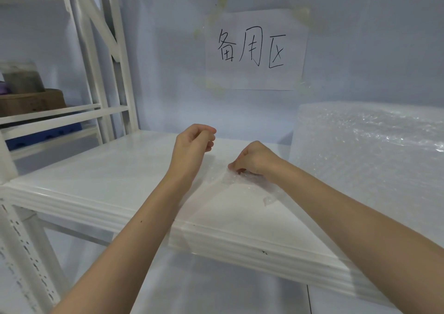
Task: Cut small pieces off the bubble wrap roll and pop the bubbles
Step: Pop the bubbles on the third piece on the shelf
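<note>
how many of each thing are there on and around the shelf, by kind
bubble wrap roll: 1
bubble wrap piece: 1
paper sign: 1
hands: 2, left hand, right hand
white shelf: 1
total: 6

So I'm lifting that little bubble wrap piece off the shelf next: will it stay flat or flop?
Probably flop: the bubble wrap piece is thin, clear film, already crumpled under the right hand pinching it. It likely weighs very little, so it may slide easily on the glossy white shelf. The left hand hovers curled, apparently holding nothing.
</note>
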The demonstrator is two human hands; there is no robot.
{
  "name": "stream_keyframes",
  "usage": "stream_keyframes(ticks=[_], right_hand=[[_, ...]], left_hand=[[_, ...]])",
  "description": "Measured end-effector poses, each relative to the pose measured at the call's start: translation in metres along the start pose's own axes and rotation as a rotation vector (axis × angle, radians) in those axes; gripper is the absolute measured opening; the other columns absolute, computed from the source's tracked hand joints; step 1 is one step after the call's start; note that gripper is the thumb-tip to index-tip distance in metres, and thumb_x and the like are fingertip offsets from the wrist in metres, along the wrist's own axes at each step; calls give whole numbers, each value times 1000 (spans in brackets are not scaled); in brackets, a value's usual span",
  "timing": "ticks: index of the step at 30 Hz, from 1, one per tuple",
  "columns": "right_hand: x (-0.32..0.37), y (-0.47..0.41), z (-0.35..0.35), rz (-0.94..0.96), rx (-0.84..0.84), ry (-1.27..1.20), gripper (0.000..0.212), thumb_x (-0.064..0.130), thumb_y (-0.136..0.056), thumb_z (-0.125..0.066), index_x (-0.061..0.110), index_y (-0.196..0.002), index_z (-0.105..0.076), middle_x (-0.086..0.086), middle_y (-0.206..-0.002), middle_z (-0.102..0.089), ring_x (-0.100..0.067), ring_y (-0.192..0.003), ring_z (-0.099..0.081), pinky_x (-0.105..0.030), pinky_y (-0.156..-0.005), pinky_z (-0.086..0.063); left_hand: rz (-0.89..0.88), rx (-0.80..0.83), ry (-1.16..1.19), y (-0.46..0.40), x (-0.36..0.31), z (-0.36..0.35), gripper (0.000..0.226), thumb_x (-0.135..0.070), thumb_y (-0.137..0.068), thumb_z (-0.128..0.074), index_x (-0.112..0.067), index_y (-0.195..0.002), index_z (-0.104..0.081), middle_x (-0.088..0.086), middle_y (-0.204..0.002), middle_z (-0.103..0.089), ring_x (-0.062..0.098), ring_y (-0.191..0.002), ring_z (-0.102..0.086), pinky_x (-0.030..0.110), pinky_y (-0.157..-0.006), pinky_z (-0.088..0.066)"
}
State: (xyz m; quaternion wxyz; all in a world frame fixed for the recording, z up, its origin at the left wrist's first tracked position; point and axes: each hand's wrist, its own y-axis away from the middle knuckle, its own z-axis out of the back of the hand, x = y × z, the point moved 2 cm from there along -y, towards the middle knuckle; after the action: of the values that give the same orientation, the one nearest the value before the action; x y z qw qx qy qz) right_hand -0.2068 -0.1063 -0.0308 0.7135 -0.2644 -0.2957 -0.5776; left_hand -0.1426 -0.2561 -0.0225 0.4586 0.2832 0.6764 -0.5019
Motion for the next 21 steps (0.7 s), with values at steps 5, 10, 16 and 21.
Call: stream_keyframes(ticks=[5, 10, 16, 21], right_hand=[[3, -4, -1, -81, -51, 12, 26, 24, -73, -77, 1, -86, -74, -3, -63, -68, -17, -50, -52, -24, -57, -42], [3, -3, 2, -42, -14, 17, 26, 21, -74, -77, -2, -86, -74, -1, -62, -69, -15, -52, -54, -25, -60, -45], [0, -5, 5, 21, 13, 22, 33, 23, -72, -78, -5, -90, -73, -10, -82, -77, -23, -75, -66, -38, -88, -54], [-1, 0, 10, 13, 12, 34, 40, 32, -75, -76, -4, -92, -70, -6, -78, -76, -20, -72, -56, -30, -72, -45]], left_hand=[[4, 10, 9, -1, 1, 1, 16, -8, -89, -54, -12, -88, -69, 1, -82, -61, 18, -79, -58, 30, -84, -52], [0, 15, 5, -1, 2, 1, 16, -8, -88, -54, -13, -86, -70, 1, -84, -62, 18, -79, -59, 31, -84, -52], [1, 15, 5, 0, 1, 1, 16, -7, -89, -54, -11, -89, -70, 0, -82, -61, 17, -78, -58, 29, -83, -52], [0, 12, 0, 0, 1, 1, 16, -8, -89, -54, -11, -89, -70, 0, -83, -62, 18, -79, -59, 29, -83, -52]])
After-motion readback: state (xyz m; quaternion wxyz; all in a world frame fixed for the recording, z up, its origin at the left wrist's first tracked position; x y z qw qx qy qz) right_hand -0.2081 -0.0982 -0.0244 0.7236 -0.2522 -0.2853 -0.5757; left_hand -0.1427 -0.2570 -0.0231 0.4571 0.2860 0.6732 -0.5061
